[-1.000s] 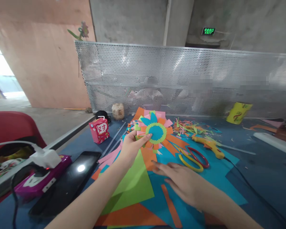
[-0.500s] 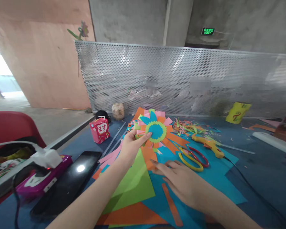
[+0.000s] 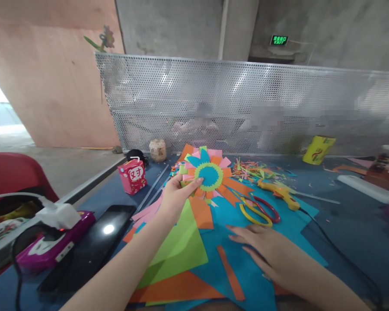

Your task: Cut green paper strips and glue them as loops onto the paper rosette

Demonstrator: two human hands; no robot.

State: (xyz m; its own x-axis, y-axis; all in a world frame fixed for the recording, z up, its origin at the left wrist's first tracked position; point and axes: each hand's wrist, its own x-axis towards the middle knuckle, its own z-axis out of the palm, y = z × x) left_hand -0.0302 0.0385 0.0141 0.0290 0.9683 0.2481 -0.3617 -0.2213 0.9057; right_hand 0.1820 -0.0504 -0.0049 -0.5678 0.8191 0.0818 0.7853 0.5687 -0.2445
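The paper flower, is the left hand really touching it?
Touching. The head view shows the left hand pinching the paper flower at its left side, its fingers reaching over the green ring.

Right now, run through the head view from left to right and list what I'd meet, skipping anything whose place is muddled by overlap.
Purple power strip, pink box, jar, paper flower, yellow glue gun, yellow cylinder, long white object.

Round white glare on black phone
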